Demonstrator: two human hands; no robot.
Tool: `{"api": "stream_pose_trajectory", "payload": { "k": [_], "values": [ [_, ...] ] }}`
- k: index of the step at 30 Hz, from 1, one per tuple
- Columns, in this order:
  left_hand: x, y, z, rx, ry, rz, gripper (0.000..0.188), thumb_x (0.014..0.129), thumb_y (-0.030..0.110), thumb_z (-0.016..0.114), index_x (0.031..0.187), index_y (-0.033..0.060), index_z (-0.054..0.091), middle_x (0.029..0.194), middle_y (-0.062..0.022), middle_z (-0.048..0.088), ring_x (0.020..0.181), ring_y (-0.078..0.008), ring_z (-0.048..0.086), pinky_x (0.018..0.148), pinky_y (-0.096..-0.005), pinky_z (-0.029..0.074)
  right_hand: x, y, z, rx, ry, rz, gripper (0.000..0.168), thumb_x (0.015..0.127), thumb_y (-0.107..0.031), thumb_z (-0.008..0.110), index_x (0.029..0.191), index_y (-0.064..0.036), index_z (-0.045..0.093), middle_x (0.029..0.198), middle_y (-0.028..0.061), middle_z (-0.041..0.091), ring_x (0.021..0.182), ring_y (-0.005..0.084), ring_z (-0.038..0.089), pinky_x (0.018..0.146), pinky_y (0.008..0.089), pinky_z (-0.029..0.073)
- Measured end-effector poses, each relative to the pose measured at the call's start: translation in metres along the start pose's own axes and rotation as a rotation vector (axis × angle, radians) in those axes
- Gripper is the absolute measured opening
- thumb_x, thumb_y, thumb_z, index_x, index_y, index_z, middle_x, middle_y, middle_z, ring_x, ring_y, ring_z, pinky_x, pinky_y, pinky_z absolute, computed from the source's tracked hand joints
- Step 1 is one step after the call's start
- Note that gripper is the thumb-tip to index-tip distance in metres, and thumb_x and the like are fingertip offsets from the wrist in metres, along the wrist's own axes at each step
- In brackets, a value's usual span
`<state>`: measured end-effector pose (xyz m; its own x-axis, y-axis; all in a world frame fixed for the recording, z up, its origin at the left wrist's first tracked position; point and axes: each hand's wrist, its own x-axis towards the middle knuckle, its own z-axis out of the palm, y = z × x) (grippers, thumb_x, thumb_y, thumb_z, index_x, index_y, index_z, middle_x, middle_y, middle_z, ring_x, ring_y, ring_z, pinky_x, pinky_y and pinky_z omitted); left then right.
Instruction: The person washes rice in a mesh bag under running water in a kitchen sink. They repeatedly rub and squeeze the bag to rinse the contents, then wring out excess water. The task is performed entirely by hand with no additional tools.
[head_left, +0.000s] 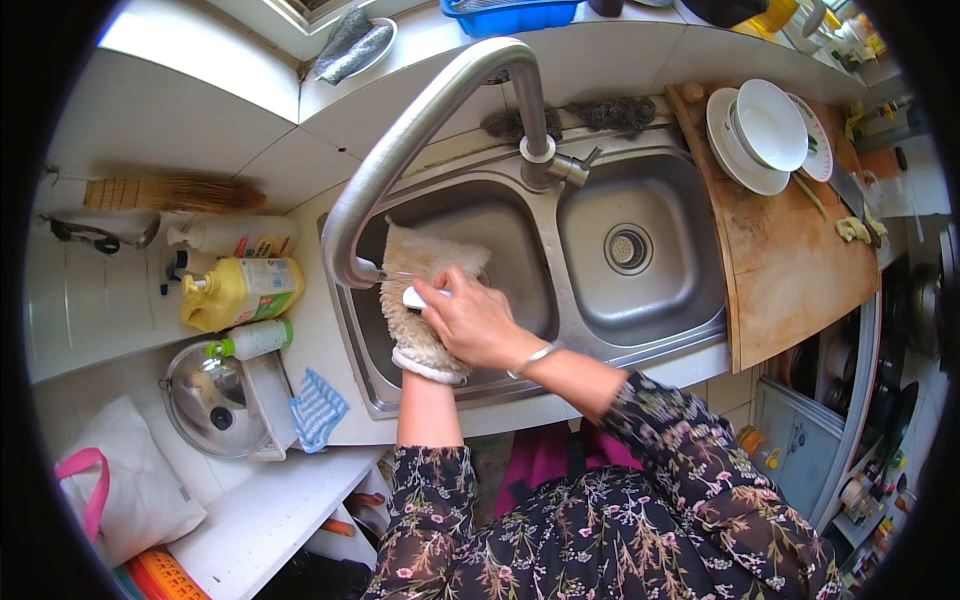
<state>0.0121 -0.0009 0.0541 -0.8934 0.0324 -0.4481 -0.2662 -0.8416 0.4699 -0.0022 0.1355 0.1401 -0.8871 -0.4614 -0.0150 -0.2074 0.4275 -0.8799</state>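
A fluffy cream-coloured cleaning mitt (409, 319) with a white cuff covers my left hand, so its fingers are hidden. Only my left forearm (430, 420) shows below the cuff. The mitt lies in the left sink basin (517, 247), its far end flopped toward the back. My right hand (476, 319) is over the mitt, gripping a small white-handled tool (417, 298), perhaps a brush; its working end is hidden. A thin stream of water (397, 275) seems to leave the spout of the steel faucet (345, 255) beside the tool.
The right basin (637, 307) adjoins. At right, a wooden cutting board (795, 277) bears stacked white bowls (772, 124) and a knife (847, 196). At left stand a yellow pump bottle (240, 292), a green-capped bottle (259, 339), a pot lid (214, 397) and a blue-white cloth (319, 409).
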Motion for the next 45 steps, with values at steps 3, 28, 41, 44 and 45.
{"api": "stream_pose_trajectory", "payload": {
  "k": [3, 28, 41, 44, 45],
  "values": [
    [0.003, -0.012, 0.039, 0.017, 0.021, 0.017, 0.038, 0.096, 0.043, 0.045, 0.113, 0.0105, 0.057, 0.107, -0.0101, 0.061, 0.1, -0.029, 0.057, 0.087, -0.0438, 0.047, 0.055, 0.072, 0.012, -0.149, 0.079, 0.242, 0.034, 0.094, -0.028, 0.047, 0.124, -0.014, 0.057, 0.108, 0.0192, 0.056, 0.087, 0.0373, 0.063, 0.073, 0.0487, 0.051],
    [0.006, -0.012, 0.006, -0.016, -0.044, -0.116, 0.042, 0.098, 0.043, 0.043, 0.12, 0.009, 0.054, 0.113, -0.0105, 0.059, 0.107, -0.0279, 0.054, 0.095, -0.0415, 0.044, 0.006, 0.061, 0.055, -0.077, 0.297, 0.549, 0.026, 0.092, -0.023, 0.05, 0.109, -0.007, 0.061, 0.102, 0.0258, 0.057, 0.079, 0.0438, 0.063, 0.068, 0.0518, 0.052],
    [0.003, -0.017, -0.025, -0.149, -0.158, -0.245, 0.044, 0.099, 0.043, 0.042, 0.123, 0.0083, 0.053, 0.116, -0.0105, 0.058, 0.111, -0.0267, 0.052, 0.1, -0.04, 0.041, -0.03, 0.009, 0.063, 0.015, 0.311, 0.333, 0.026, 0.093, -0.024, 0.047, 0.108, -0.008, 0.061, 0.098, 0.0244, 0.06, 0.077, 0.0414, 0.064, 0.069, 0.0502, 0.053],
    [-0.01, -0.025, 0.042, -0.283, -0.114, -0.269, 0.044, 0.099, 0.043, 0.041, 0.124, 0.0082, 0.052, 0.116, -0.0105, 0.058, 0.112, -0.0265, 0.052, 0.101, -0.0397, 0.041, 0.022, 0.051, 0.025, -0.083, 0.029, 0.456, 0.027, 0.096, -0.025, 0.043, 0.11, -0.008, 0.058, 0.112, 0.0267, 0.054, 0.093, 0.0409, 0.063, 0.072, 0.0504, 0.052],
    [-0.016, -0.023, 0.084, -0.267, 0.028, -0.233, 0.044, 0.099, 0.044, 0.042, 0.124, 0.0085, 0.052, 0.116, -0.0101, 0.058, 0.112, -0.0256, 0.052, 0.1, -0.0385, 0.041, 0.029, 0.058, 0.02, -0.102, 0.051, 0.498, 0.027, 0.096, -0.026, 0.043, 0.109, -0.008, 0.058, 0.112, 0.0264, 0.054, 0.091, 0.0409, 0.064, 0.072, 0.0506, 0.052]
  ]
}}
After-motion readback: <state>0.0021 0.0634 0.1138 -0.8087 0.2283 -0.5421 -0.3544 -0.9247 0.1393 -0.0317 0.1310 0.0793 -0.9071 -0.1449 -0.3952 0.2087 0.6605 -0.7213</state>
